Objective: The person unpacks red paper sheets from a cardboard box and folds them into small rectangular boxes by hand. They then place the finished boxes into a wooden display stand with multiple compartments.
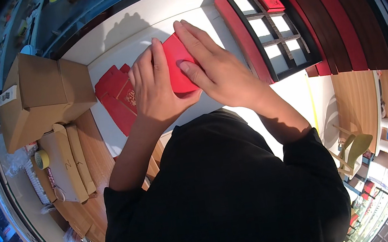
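Between my two hands, above the white tabletop, is a red box (180,69) with smooth flat faces. My left hand (154,84) wraps its left side, fingers pointing away from me. My right hand (219,71) lies along its right side, with the thumb pressed on the red face. Flat red cardboard pieces (117,99) with gold print lie beside my left hand. To the right stands a black-framed tray (267,43) with red sides and grey dividers. One small red box (269,0) sits in its far right compartment.
A large brown carton (46,96) stands at the left, with flattened cardboard (64,160) nearer me. Dark brown and red boxes (337,19) stand in a row at the right. A chair (355,151) is at the lower right.
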Demonstrator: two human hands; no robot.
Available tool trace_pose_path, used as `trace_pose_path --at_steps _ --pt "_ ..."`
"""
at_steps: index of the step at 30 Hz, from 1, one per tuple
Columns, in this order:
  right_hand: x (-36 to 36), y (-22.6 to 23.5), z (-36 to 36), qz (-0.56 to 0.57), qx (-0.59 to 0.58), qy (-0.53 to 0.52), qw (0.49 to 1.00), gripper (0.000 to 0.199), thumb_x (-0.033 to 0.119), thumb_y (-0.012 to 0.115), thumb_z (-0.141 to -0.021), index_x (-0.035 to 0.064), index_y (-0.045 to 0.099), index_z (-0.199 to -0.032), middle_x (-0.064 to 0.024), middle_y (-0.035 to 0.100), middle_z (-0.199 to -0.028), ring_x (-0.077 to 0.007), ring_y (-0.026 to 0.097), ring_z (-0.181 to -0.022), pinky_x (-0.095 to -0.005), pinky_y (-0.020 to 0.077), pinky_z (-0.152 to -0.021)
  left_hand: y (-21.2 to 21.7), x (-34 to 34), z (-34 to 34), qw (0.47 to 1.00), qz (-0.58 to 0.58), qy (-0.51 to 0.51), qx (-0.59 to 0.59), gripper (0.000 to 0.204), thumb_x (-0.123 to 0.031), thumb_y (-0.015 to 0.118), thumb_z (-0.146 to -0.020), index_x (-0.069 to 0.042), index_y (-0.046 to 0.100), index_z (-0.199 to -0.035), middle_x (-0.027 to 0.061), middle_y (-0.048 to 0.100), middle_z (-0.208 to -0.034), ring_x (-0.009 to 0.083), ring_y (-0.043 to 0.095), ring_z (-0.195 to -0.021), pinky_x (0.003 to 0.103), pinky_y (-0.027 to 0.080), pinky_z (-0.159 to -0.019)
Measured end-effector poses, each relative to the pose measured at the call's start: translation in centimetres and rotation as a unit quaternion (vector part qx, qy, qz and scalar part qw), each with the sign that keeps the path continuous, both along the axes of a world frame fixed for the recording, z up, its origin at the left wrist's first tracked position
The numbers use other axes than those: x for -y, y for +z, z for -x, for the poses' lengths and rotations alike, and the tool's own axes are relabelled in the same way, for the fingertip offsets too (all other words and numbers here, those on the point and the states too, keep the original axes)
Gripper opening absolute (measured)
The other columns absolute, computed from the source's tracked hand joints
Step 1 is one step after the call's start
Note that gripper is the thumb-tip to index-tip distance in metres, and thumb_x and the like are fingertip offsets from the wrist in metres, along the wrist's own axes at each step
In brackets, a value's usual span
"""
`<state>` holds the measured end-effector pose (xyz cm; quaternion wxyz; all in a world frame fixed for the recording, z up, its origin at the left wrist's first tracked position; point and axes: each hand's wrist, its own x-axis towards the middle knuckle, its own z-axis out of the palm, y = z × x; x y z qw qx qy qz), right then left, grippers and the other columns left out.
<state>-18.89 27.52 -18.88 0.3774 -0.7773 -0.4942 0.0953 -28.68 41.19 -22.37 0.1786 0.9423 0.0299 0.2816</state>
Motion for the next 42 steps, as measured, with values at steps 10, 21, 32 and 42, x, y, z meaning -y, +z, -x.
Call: trace_pose_path --at_steps 10,21,32,42 --pt "-0.3 -1.8 -0.1 -0.100 0.019 0.005 0.995 0.061 0.027 0.052 -0.091 -0.0010 0.028 -0.140 -0.0288 0.023 -0.144 -0.0410 0.032 -0.131 -0.0403 0.0345 -0.104 -0.1 -0.3 -0.3 1.000 0.006 -0.001 0.012 0.104 -0.029 0.080 -0.058 0.004 0.023 -0.139 0.0218 0.038 -0.125 0.0374 0.041 -0.111 0.049 0.031 -0.092" --pt "1.5 -2.7 -2.4 -0.169 -0.237 0.048 0.956 0.101 0.040 0.072 -0.075 0.0029 0.011 -0.146 -0.0223 0.015 -0.149 -0.0336 0.020 -0.138 -0.0427 0.0214 -0.111 -0.9 -1.9 -1.2 0.705 0.674 -0.219 0.016 0.096 -0.036 0.060 -0.077 -0.009 -0.002 -0.146 0.0176 0.033 -0.133 0.0285 0.043 -0.120 0.041 0.045 -0.093" --pt "1.9 -2.5 -1.0 -0.057 0.059 -0.046 0.996 0.097 0.030 0.083 -0.057 0.0089 0.036 -0.139 -0.0232 0.035 -0.134 -0.0365 0.041 -0.120 -0.0438 0.0333 -0.099 -2.5 -2.1 -2.8 0.717 0.655 -0.231 0.050 0.061 -0.026 0.049 -0.088 0.001 0.026 -0.137 0.0187 0.039 -0.135 0.0252 0.043 -0.123 0.039 0.037 -0.102" --pt "5.0 0.7 -4.4 -0.089 0.197 -0.070 0.974 0.099 0.048 0.082 -0.053 0.0212 0.040 -0.138 -0.0178 0.027 -0.146 -0.0391 0.018 -0.138 -0.0563 0.0148 -0.110 1.1 -1.5 -3.8 0.688 0.706 -0.159 0.046 0.053 -0.016 0.043 -0.093 0.004 0.028 -0.140 0.0143 0.041 -0.137 0.0199 0.041 -0.125 0.032 0.030 -0.105"
